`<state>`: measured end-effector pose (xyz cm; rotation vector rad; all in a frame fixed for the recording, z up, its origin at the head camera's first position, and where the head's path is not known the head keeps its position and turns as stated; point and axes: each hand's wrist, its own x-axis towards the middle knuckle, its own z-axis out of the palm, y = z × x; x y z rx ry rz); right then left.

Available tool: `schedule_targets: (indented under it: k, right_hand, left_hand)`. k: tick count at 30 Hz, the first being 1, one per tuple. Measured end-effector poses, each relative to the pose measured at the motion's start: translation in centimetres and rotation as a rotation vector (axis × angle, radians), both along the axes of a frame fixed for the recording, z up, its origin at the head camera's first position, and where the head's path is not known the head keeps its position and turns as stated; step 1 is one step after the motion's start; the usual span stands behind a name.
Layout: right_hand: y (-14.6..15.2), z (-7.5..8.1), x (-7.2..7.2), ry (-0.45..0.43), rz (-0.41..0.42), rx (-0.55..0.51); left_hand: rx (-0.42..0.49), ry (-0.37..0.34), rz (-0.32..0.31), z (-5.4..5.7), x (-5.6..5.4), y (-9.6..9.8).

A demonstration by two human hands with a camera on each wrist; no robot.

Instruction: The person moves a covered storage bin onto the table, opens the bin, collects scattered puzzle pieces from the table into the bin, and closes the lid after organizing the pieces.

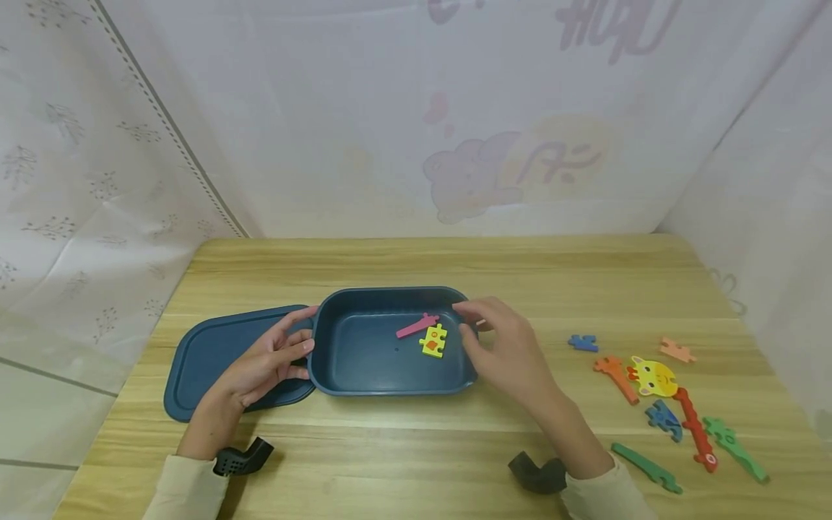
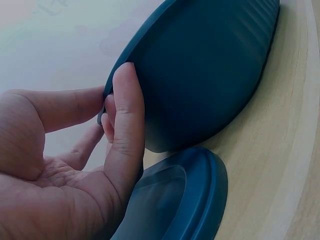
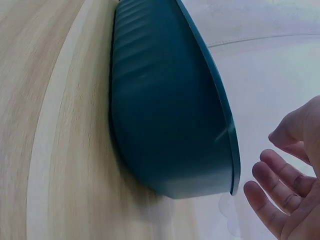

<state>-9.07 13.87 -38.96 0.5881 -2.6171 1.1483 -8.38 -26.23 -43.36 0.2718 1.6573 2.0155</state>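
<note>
Pale sleeves (image 1: 185, 491) reach in over the near side of the desk (image 1: 403, 462), a black mount (image 1: 243, 457) at each wrist. Between them, mid-desk, sits a dark blue box (image 1: 360, 357). Its left end is in the left hand (image 1: 276, 361), thumb and fingers pinching the rim. Just off its right end hovers the right hand (image 1: 507, 347), loosely cupped and holding nothing; the right wrist view shows daylight between fingertips and rim.

Inside the box, toward its right wall, lie a pink piece (image 1: 416, 327) and a yellow piece (image 1: 434, 341). A matching lid (image 1: 217, 354) lies flat toward the desk's left edge; whether the box overlaps it, I can't tell. Near the right edge I see a small blue piece (image 1: 583, 343), a peach piece (image 1: 677, 351), an orange piece (image 1: 617, 379), a yellow animal face (image 1: 654, 377), a patterned blue piece (image 1: 664, 420), a red strip (image 1: 695, 431) and two green pieces (image 1: 734, 448).

I'd judge the step in hand to be steadying or positioning the box. To my eye, the next move calls for the right fingers either to meet the rim or to turn toward those loose pieces.
</note>
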Motion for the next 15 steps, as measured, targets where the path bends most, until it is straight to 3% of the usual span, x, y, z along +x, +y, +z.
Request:
schedule_targets:
  k: [8,15]
  right_hand:
    - [0.8,0.3,0.5,-0.026,-0.025,0.021]
    - [1.5,0.2,1.4,0.004,-0.035,0.078]
  left_hand:
    - [0.003,-0.003,0.004,0.0,0.1,0.0]
    - [0.023,-0.007,0.003,0.1,0.0,0.1]
